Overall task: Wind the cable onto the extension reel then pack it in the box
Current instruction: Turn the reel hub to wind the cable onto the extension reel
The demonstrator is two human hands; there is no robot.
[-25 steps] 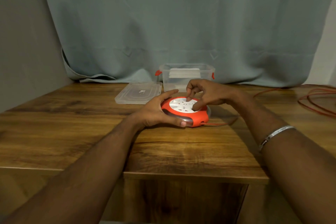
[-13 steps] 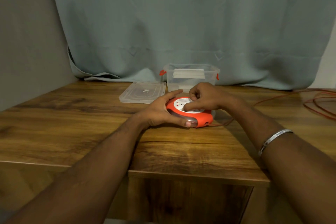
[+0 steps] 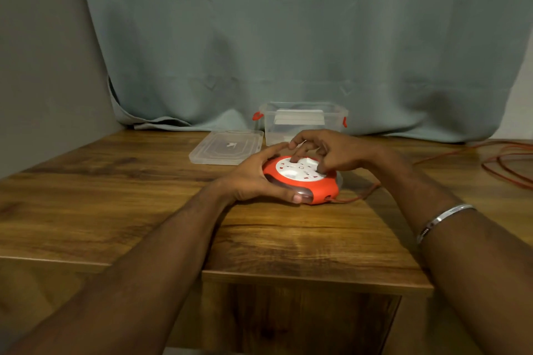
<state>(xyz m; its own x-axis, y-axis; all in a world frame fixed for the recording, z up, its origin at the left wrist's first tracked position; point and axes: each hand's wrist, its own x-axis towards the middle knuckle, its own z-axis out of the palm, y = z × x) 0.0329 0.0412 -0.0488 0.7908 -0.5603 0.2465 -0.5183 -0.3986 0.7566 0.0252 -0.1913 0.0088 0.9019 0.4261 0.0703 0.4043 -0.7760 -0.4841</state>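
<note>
A round orange extension reel (image 3: 323,189) with a white socket face lies flat on the wooden table (image 3: 115,196). My left hand (image 3: 253,179) grips its left rim, thumb on the near edge. My right hand (image 3: 331,150) rests on the white top, fingers pressed into the face. An orange cable (image 3: 357,196) leaves the reel's right side and runs to loose loops (image 3: 513,164) at the far right. Behind the reel stands a clear open plastic box (image 3: 302,121) with orange clips.
The box's clear lid (image 3: 227,147) lies flat to the left of the box. A grey-green curtain (image 3: 288,37) hangs behind the table. The table's front edge steps down on the left near me. A metal bracelet (image 3: 441,219) sits on my right wrist.
My right hand's fingers have shifted around on the reel's white face, from near side toward the far-left part. My left hand keeps its hold. The view has drifted slightly.
</note>
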